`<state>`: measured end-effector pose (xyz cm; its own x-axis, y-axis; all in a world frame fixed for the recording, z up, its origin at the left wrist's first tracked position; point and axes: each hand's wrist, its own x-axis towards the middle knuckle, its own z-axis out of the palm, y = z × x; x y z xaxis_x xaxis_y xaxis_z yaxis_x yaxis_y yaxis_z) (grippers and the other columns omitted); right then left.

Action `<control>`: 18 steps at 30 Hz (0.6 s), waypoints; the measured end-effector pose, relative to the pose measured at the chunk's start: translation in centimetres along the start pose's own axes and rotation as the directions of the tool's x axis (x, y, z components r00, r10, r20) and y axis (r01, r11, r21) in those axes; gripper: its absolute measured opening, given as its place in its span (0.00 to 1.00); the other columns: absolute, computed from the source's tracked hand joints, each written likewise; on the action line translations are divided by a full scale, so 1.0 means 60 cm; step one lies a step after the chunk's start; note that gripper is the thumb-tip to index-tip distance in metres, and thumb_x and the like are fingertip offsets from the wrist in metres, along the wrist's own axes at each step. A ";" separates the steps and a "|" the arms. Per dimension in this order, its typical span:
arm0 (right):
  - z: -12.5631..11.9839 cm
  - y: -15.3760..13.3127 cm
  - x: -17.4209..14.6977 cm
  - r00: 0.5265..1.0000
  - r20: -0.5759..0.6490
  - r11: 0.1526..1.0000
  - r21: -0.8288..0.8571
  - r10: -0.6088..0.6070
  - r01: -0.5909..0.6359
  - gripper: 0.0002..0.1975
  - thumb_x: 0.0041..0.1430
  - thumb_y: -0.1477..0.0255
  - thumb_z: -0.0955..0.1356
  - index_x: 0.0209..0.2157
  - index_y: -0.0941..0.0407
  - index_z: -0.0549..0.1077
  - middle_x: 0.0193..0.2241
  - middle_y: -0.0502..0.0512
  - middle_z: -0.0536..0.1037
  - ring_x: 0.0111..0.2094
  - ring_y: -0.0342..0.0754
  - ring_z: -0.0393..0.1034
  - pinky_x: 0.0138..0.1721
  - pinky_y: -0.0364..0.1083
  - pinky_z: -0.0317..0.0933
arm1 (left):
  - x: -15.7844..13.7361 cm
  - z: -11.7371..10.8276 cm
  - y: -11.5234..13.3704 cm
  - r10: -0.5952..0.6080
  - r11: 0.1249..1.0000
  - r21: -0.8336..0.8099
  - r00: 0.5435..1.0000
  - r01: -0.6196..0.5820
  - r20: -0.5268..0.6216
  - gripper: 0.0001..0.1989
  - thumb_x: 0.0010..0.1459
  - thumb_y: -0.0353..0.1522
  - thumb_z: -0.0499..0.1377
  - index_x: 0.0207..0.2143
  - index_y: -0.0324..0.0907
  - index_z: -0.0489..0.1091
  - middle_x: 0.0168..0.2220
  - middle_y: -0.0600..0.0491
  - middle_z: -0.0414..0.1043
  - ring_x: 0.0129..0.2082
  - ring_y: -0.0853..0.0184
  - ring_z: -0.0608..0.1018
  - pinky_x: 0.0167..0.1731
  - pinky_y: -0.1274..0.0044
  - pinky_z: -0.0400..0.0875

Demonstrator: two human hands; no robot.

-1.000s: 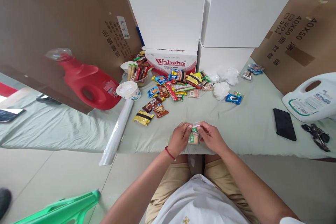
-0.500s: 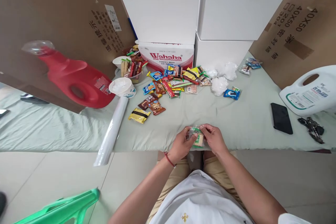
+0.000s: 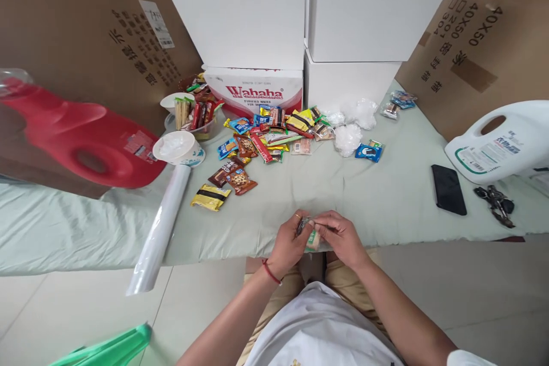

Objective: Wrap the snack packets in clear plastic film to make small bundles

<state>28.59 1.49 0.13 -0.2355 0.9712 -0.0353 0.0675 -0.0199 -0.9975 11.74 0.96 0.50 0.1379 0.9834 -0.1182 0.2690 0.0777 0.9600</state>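
Between my two hands, at the front edge of the table, is a small snack packet point(image 3: 314, 239) in clear and green wrapping with something pale inside. My left hand point(image 3: 292, 242) is closed around its left side, thumb on top. The fingers of my right hand point(image 3: 342, 237) pinch the wrapper near its upper edge, close to the left thumb. Part of the packet is hidden behind the fingers. Beyond my hands lies a pile of wrapped snacks point(image 3: 274, 134), with a yellow packet point(image 3: 211, 197) nearest on the left.
At left are a red jug point(image 3: 86, 137), a paper bowl point(image 3: 179, 148) and a plastic film roll point(image 3: 160, 229) overhanging the edge. At right lie a phone point(image 3: 448, 189), keys point(image 3: 495, 206) and a white jug point(image 3: 500, 143). Boxes point(image 3: 257, 91) stand behind; a green stool point(image 3: 107, 349) is below.
My hands have drawn closer together on the packet, and the right fingers now meet the left thumb. The packet is more covered. The view has shifted slightly, moving the table things leftward.
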 end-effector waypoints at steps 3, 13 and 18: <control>-0.014 -0.002 -0.006 0.999 -0.048 0.998 -0.064 -0.003 -0.001 0.15 0.62 0.58 0.71 0.45 0.52 0.82 0.43 0.57 0.78 0.43 0.48 0.74 0.43 0.46 0.71 | 0.004 0.015 0.006 0.028 0.998 0.052 0.999 -0.026 -0.038 0.10 0.65 0.38 0.51 0.38 0.44 0.70 0.32 0.55 0.71 0.33 0.66 0.72 0.35 0.75 0.65; -0.114 -0.016 -0.042 0.987 -0.130 0.977 -0.183 0.090 -0.113 0.19 0.61 0.58 0.72 0.49 0.53 0.79 0.43 0.56 0.80 0.41 0.48 0.74 0.42 0.45 0.71 | 0.034 0.081 0.036 0.174 0.981 0.090 0.985 -0.173 0.001 0.13 0.67 0.36 0.52 0.45 0.44 0.75 0.45 0.47 0.75 0.44 0.64 0.77 0.38 0.74 0.72; -0.279 -0.008 -0.009 0.797 -0.537 0.961 0.142 0.277 -0.239 0.25 0.41 0.51 0.80 0.34 0.55 0.78 0.30 0.52 0.79 0.30 0.46 0.74 0.34 0.45 0.74 | 0.043 0.013 0.019 0.271 0.934 0.288 0.944 -0.210 -0.191 0.15 0.68 0.38 0.53 0.47 0.46 0.77 0.53 0.44 0.69 0.50 0.62 0.76 0.41 0.72 0.75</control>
<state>44.90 4.93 1.63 0.3511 0.8959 -0.2721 -0.0162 -0.2848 -0.9585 13.15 3.44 1.09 0.0208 0.9802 0.1968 0.4972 -0.1809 0.8486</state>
